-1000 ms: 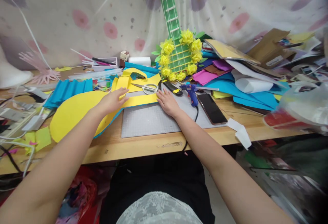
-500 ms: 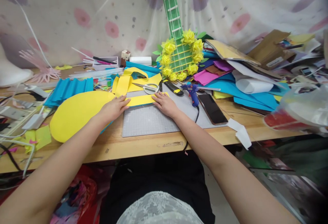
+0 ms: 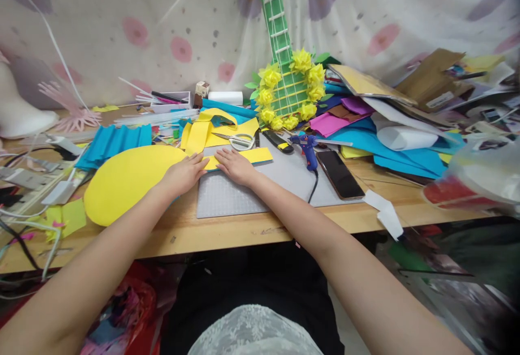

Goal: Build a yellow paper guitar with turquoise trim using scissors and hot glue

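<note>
A large yellow oval (image 3: 128, 184) with a long yellow strip (image 3: 255, 156) running right from it lies on the table; blue shows along its underside. My left hand (image 3: 184, 173) rests flat where oval and strip meet, fingers stretched out. Close beside it my right hand (image 3: 235, 166) presses on the strip with fingers extended. Under the strip is a grey cutting mat (image 3: 227, 198). Just beyond the hands are scissors (image 3: 239, 141) on yellow paper pieces (image 3: 197, 135). A black-and-yellow utility knife (image 3: 278, 141) lies to their right.
On the mat's right are a blue glue gun (image 3: 307, 152) and a phone (image 3: 339, 174). A green paper guitar (image 3: 288, 92) with yellow flowers stands at the back. Blue pleated paper (image 3: 116, 143) is at left, piled paper (image 3: 406, 152) at right, a plastic tub (image 3: 475, 181) near the edge.
My right hand has slid left along the strip toward my left hand, uncovering the strip's right end. My left hand stays about where it was. The view has shifted slightly.
</note>
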The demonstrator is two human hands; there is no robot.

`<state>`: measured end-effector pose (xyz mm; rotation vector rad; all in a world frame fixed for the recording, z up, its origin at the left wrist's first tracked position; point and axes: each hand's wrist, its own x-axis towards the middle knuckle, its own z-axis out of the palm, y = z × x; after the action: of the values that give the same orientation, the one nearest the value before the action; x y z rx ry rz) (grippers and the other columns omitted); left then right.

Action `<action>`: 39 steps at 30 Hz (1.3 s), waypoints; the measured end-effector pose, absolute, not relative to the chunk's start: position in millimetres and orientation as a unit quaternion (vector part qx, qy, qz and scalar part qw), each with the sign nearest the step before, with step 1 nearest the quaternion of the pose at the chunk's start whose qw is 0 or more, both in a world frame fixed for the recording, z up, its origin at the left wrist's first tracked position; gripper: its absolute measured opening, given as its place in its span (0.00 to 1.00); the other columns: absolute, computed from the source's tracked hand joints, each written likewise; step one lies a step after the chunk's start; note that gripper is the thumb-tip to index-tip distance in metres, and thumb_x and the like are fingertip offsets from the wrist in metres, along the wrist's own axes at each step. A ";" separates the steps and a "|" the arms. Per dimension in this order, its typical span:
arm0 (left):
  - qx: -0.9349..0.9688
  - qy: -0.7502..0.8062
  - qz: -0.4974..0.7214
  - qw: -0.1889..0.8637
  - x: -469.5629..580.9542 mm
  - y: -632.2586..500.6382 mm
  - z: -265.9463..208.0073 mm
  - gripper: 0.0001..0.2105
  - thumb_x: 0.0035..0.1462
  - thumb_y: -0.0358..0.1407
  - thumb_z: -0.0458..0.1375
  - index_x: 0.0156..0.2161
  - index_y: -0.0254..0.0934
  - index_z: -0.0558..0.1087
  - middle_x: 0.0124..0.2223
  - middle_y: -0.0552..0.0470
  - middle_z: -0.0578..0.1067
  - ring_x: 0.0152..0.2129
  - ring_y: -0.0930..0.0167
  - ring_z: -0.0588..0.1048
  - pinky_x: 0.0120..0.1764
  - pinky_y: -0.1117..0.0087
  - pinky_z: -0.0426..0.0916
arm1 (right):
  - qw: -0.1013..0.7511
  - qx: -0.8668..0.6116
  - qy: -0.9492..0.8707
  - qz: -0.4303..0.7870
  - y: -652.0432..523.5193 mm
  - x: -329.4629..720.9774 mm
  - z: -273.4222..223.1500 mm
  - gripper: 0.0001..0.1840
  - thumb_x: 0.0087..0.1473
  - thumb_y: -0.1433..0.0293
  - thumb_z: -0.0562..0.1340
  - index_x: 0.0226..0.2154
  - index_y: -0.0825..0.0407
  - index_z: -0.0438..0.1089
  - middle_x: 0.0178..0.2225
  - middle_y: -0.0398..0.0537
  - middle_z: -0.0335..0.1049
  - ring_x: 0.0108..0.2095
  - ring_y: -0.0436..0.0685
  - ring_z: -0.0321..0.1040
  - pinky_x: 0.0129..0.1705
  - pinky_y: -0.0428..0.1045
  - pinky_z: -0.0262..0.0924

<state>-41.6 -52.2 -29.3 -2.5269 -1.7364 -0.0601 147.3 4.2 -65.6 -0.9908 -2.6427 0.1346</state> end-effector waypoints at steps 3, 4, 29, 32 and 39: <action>-0.824 -0.564 -0.029 0.044 -38.5 -53.4 -35.9 0.19 0.61 0.35 0.45 0.57 0.36 0.64 0.61 0.42 0.62 0.59 0.65 0.58 0.58 0.61 0.56 | 0.161 -0.330 -0.929 0.039 3.2 150.7 -70.4 0.27 0.63 0.62 0.46 0.60 0.57 0.55 0.61 0.53 0.51 0.63 0.59 0.46 0.62 0.58 0.42; -0.826 -0.560 -0.032 0.047 -38.0 -53.9 -37.9 0.20 0.61 0.33 0.45 0.57 0.35 0.63 0.61 0.41 0.61 0.59 0.65 0.58 0.58 0.61 0.55 | 0.161 -0.326 -0.931 0.039 3.1 151.9 -71.0 0.27 0.63 0.62 0.46 0.60 0.57 0.55 0.62 0.54 0.51 0.63 0.59 0.45 0.62 0.58 0.42; -0.842 -0.536 0.038 0.039 -38.7 -60.4 -28.0 0.21 0.60 0.28 0.41 0.57 0.39 0.63 0.59 0.47 0.64 0.58 0.61 0.59 0.53 0.59 0.63 | 0.140 -0.282 -0.948 0.044 1.1 160.5 -66.4 0.25 0.61 0.64 0.50 0.59 0.52 0.56 0.62 0.51 0.51 0.63 0.59 0.44 0.62 0.58 0.42; -0.840 -0.537 0.058 0.041 -37.8 -61.8 -24.3 0.21 0.60 0.27 0.42 0.57 0.38 0.63 0.59 0.47 0.64 0.58 0.61 0.60 0.52 0.60 0.64 | 0.138 -0.278 -0.950 0.038 1.2 160.7 -66.4 0.24 0.62 0.65 0.50 0.59 0.52 0.56 0.62 0.51 0.51 0.63 0.60 0.45 0.61 0.58 0.44; -0.842 -0.536 0.054 0.019 -40.3 -62.7 -22.2 0.22 0.59 0.28 0.42 0.58 0.38 0.62 0.61 0.48 0.62 0.59 0.62 0.57 0.55 0.60 0.61 | 0.125 -0.267 -0.955 0.020 1.1 161.8 -66.7 0.23 0.62 0.69 0.49 0.59 0.47 0.56 0.62 0.51 0.50 0.63 0.60 0.44 0.60 0.59 0.44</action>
<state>-40.3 -62.7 -22.2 -2.6138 -1.6644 0.1687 161.8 1.1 -66.7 -0.7783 -2.7832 0.0582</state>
